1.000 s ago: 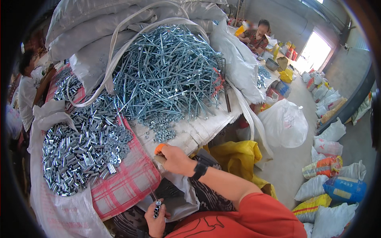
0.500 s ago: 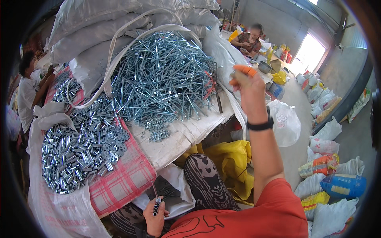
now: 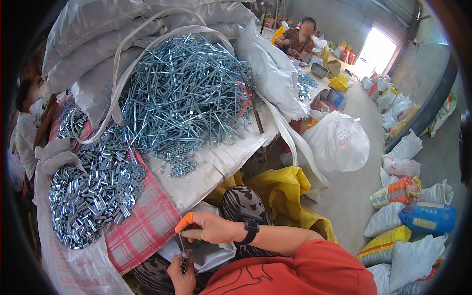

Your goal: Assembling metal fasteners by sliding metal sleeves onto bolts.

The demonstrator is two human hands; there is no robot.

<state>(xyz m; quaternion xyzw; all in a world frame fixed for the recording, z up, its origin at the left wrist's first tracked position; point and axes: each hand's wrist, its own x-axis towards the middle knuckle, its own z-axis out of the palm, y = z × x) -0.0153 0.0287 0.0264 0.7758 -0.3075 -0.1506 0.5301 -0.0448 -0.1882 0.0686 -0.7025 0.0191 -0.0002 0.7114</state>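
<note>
Low in the view, my left hand (image 3: 183, 278) is closed around a small dark piece with a row of round rings or holes (image 3: 184, 264). A thin metal bolt or rod (image 3: 183, 244) stands up out of that grip. My right hand (image 3: 214, 228), with an orange cover on a finger and a black band at the wrist, pinches the rod's upper end. Just beyond both hands lies a red-and-white checked cloth (image 3: 142, 230). Shiny metal sleeves (image 3: 83, 196) are heaped on it, with flat washers (image 3: 129, 183) along their right side.
A large pile of long bolts (image 3: 187, 93) covers the table, with small nuts (image 3: 179, 160) at its near edge. White sacks (image 3: 93, 29) are stacked behind. A yellow sack (image 3: 280, 189) hangs by my knee. Filled bags (image 3: 383, 233) line the right floor. Two people work farther off.
My right hand has swung down and left from its raised position to the top of the rod. My left hand has shifted slightly left and down, still gripping. The view has turned a little.
</note>
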